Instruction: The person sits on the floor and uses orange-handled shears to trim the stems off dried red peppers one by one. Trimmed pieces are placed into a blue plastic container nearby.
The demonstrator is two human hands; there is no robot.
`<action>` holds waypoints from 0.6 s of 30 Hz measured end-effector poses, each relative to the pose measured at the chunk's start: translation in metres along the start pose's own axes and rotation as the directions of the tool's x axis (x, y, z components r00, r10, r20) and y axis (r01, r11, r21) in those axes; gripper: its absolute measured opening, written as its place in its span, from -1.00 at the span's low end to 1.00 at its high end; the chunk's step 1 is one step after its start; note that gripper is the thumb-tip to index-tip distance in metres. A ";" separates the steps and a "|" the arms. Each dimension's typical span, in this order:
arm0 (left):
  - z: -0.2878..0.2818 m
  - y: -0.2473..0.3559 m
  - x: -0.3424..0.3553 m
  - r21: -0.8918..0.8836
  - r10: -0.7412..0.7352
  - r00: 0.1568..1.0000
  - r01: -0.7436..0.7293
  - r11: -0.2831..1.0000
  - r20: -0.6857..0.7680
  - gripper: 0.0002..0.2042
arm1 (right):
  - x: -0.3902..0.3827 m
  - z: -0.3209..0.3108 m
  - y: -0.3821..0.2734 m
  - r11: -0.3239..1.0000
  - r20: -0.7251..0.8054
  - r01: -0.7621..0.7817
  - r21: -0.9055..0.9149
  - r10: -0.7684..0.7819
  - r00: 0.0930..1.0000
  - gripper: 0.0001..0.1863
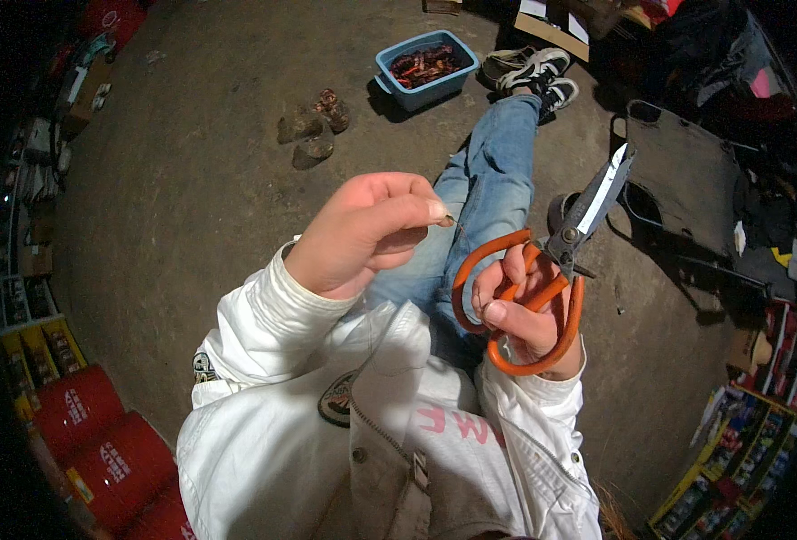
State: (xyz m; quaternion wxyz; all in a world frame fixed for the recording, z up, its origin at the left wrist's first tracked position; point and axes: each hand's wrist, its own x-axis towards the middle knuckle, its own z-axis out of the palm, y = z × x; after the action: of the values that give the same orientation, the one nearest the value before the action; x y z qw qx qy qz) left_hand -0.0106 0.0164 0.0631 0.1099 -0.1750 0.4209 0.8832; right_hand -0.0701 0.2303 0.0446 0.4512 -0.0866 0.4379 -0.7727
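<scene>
My right hand (532, 310) is wrapped around a pair of scissors (571, 236) with large orange loop handles. Their dark metal blades point up and away to the right, pressed close together. In front of my chest, my left hand (371, 229) pinches thumb against fingertips. Something tiny and dark (450, 220) shows at the tip of that pinch, too small to name. The two hands are apart, held over my lap and jeans (497, 162).
A blue plastic tub (427, 97) full of dark reddish pieces stands on the floor ahead, near my sneakers (542, 74). Brownish lumps (313, 126) lie left of it. A dark folding chair (686, 166) stands right. Red drums (115, 468) and stocked yellow crates (731, 459) line the sides.
</scene>
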 end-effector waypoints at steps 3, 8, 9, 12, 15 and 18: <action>0.001 0.001 -0.001 0.022 0.017 1.000 -0.017 1.000 -0.011 -0.92 | 0.001 0.001 0.000 1.000 0.012 -0.007 -0.004 0.007 1.000 -0.62; 0.004 0.002 0.000 0.031 0.042 0.999 -0.042 0.999 -0.014 -0.90 | 0.002 0.004 -0.001 1.000 0.026 -0.021 -0.004 0.021 0.999 -0.62; 0.003 0.003 0.000 0.024 0.043 0.999 -0.043 0.999 -0.017 -0.91 | 0.002 0.004 -0.002 1.000 0.032 -0.027 0.006 0.027 0.999 -0.62; 0.003 0.003 0.000 0.018 0.048 0.999 -0.047 0.999 -0.023 -0.93 | 0.003 0.002 0.000 1.000 0.053 -0.009 0.014 0.009 0.999 -0.61; 0.003 0.002 0.001 0.025 0.056 0.998 -0.055 0.998 -0.028 -0.93 | 0.005 0.000 0.002 0.999 0.093 0.011 0.037 -0.014 0.996 -0.61; 0.002 0.002 0.002 0.026 0.061 0.998 -0.060 0.998 -0.034 -0.93 | 0.005 0.000 0.001 0.999 0.092 0.011 0.032 -0.014 0.996 -0.60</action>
State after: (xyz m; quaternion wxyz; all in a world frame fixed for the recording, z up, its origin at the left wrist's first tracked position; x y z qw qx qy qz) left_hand -0.0135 0.0168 0.0651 0.0777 -0.1760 0.4387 0.8778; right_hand -0.0727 0.2265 0.0422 0.4672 -0.1179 0.4040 -0.7775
